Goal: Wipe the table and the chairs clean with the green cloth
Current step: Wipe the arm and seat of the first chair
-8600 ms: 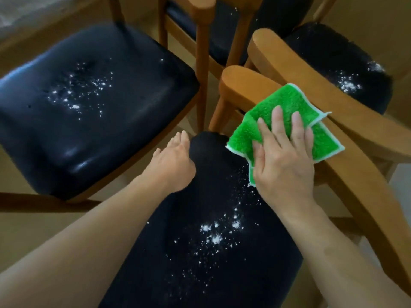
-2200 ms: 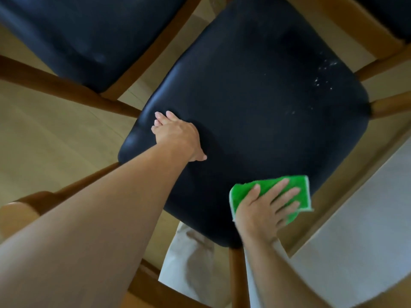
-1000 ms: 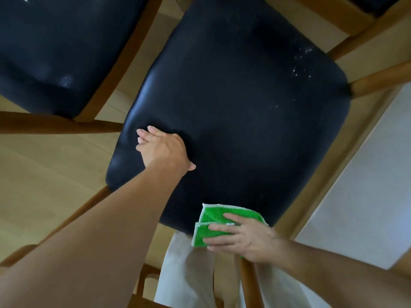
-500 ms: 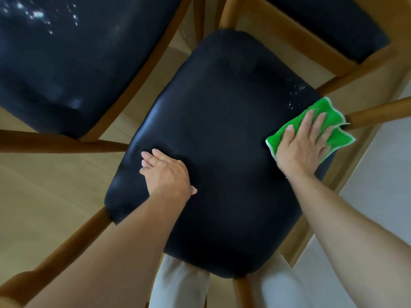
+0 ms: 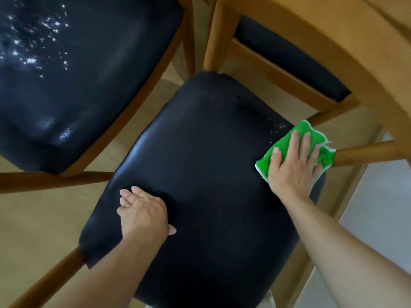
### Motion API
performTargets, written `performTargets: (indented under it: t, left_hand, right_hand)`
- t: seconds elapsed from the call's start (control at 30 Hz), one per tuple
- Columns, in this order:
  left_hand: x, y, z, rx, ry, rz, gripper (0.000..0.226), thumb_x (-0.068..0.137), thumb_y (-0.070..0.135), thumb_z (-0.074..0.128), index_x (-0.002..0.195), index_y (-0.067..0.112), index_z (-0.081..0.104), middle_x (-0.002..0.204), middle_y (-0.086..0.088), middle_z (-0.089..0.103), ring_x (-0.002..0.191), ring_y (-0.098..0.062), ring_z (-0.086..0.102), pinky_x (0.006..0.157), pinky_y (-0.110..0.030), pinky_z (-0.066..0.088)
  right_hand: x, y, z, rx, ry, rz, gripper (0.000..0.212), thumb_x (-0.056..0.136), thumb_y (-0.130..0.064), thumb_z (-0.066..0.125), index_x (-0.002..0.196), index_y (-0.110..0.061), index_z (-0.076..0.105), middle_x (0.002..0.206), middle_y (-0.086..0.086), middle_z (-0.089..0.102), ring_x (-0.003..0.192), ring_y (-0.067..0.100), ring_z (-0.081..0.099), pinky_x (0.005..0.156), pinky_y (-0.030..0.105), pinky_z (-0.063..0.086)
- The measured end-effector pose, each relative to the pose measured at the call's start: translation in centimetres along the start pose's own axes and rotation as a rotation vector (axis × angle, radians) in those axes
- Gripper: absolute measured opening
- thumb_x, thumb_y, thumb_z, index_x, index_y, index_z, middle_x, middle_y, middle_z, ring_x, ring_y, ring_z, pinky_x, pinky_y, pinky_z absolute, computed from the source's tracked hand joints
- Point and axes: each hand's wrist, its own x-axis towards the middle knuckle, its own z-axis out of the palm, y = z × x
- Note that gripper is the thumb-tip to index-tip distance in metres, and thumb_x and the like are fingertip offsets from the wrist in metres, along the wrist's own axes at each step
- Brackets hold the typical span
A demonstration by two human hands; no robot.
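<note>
In the upper left of the frame a chair with a dark padded seat (image 5: 84, 81) fills the corner, its wooden frame running along the right edge. White powder specks (image 5: 33, 43) are scattered over its far left part. Below it, pale wooden floor (image 5: 40, 218) shows at the lower left.

In the middle of the frame lies the seat of the nearer chair (image 5: 211, 174), black and glossy, with wooden legs showing at its lower left corner. The left hand (image 5: 142, 212) rests on the left part of this seat, palm down, fingers together and straight, pointing toward the seat's left edge, the thumb tip sticking out to the right.

Further right, at the seat's right edge, a few white specks (image 5: 278, 127) remain just above the green cloth (image 5: 311, 138). The right hand (image 5: 293, 163) presses flat on the cloth, fingers spread and straight, holding it against the seat. The cloth's right corner touches a wooden rung (image 5: 367, 152).

In the upper right a third chair's dark seat (image 5: 289, 56) sits under a curved wooden backrest (image 5: 333, 41). At the lower right a pale grey surface (image 5: 378, 207) lies beyond the floor.
</note>
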Motion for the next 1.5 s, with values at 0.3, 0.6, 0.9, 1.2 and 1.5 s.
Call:
performTargets:
  t: [0.3, 0.6, 0.9, 1.2, 1.5]
  left_hand:
    - [0.6, -0.1, 1.2, -0.007, 0.029, 0.016, 0.134, 0.067, 0.069, 0.067, 0.124, -0.017, -0.019, 0.146, -0.041, 0.006, 0.139, -0.042, 0.021, 0.107, -0.042, 0.032]
    - [0.0, -0.1, 0.1, -0.042, -0.029, -0.018, 0.135, 0.068, 0.063, 0.071, 0.136, -0.016, -0.015, 0.148, -0.04, 0.001, 0.141, -0.042, 0.015, 0.109, -0.042, 0.027]
    - [-0.2, 0.0, 0.2, 0.01, -0.012, -0.003, 0.13, 0.073, 0.066, 0.064, 0.134, -0.018, -0.015, 0.147, -0.041, 0.003, 0.14, -0.042, 0.018, 0.11, -0.042, 0.029]
    - [0.2, -0.1, 0.8, 0.021, 0.024, 0.024, 0.13, 0.073, 0.067, 0.063, 0.126, -0.02, -0.018, 0.145, -0.043, 0.005, 0.139, -0.044, 0.021, 0.108, -0.043, 0.03]
    - [0.7, 0.1, 0.5, 0.01, -0.025, -0.024, 0.134, 0.069, 0.067, 0.067, 0.13, -0.019, -0.016, 0.146, -0.042, 0.006, 0.139, -0.043, 0.021, 0.107, -0.042, 0.03]
  right_hand:
    - [4.6, -12.1, 0.1, 0.009, -0.046, -0.08, 0.068, 0.095, -0.053, 0.011, 0.154, -0.018, 0.008, 0.161, 0.013, 0.01, 0.145, 0.044, 0.004, 0.11, 0.066, 0.002]
    - [-6.5, -15.1, 2.8, -0.166, -0.256, -1.036, 0.065, 0.097, -0.048, 0.025, 0.154, -0.022, 0.008, 0.163, 0.003, 0.002, 0.147, 0.036, -0.005, 0.114, 0.064, 0.007]
    - [3.0, -5.2, -0.6, -0.1, -0.078, -0.439, 0.063, 0.096, -0.052, 0.024, 0.153, -0.027, 0.016, 0.161, 0.004, 0.018, 0.145, 0.037, 0.016, 0.112, 0.059, 0.016]
    - [4.3, -15.1, 0.2, 0.038, -0.029, -0.106, 0.069, 0.095, -0.05, 0.015, 0.153, -0.012, 0.014, 0.159, 0.018, 0.013, 0.144, 0.045, 0.007, 0.112, 0.064, 0.004]
    - [-3.4, -11.2, 1.7, -0.129, -0.202, -1.091, 0.062, 0.093, -0.047, 0.031, 0.152, -0.03, 0.023, 0.16, -0.003, 0.02, 0.146, 0.029, 0.019, 0.114, 0.056, 0.019]
